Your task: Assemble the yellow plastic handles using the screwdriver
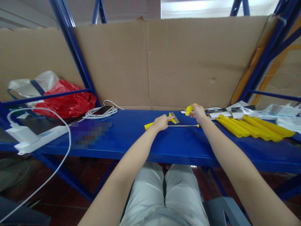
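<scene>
Yellow plastic shows under the left hand (161,123): I make out its fingers curled down over a yellow handle (148,126), one end poking out toward the left, with the index finger reaching to a yellow-mounted metal blade (176,118). The right hand (199,114) is nearly closed, pinching a small yellow piece (188,110) between thumb and fingers, just above the blue shelf (131,138). Both forearms reach forward from the lower corners of my view, the left one angled inward, backs of the hands up. Between them a thin metal rod (183,126) lies on the shelf, ending in a yellow tip near the right wrist. I can't tell whether the rod joins the handle, since the left hand covers that spot. A pixelated patch hides something left of it, and the clear packets (275,111) far right blur together.
</scene>
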A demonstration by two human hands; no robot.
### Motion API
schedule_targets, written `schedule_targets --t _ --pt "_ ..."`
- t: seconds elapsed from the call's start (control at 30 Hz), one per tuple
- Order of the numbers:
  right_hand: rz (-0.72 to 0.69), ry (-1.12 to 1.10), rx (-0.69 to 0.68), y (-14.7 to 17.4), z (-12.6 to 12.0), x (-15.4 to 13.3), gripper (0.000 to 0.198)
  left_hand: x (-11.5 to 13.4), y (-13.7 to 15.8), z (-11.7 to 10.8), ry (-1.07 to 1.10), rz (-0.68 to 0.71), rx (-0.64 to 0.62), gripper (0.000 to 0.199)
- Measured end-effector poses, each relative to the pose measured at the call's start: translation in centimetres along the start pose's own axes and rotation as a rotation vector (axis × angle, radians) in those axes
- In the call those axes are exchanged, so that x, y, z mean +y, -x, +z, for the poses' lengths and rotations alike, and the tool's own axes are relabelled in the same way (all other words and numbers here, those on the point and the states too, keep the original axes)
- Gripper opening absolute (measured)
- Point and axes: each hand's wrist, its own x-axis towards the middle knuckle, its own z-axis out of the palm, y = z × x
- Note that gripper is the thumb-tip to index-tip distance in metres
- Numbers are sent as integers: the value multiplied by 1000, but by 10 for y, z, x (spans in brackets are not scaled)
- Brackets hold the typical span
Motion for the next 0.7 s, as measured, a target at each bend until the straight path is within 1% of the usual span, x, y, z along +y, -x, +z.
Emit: schedule_targets --t 0.1,0.2,0.33,0.4,0.5,0.63,0.7 --pt "93 -89 -31 0 -2 -1 8 0 0 0 0 -6 4 53" --pt "199 -127 -74 -1 -4 -1 15 -1 0 0 5 -5 17 54" --pt "285 -122 -181 -1 -7 0 17 -1 0 0 11 -7 24 53" --pt "295 -90 -248 -1 -6 0 18 -1 0 1 10 -6 25 52" --pt "272 -41 -309 2 -4 -1 19 -2 -1 2 10 -1 23 52" --pt "243 -8 -349 6 0 -1 18 -2 -2 2 3 -4 18 52" --pt "227 -6 -346 7 1 -2 16 -2 -2 1 1 -1 15 52"
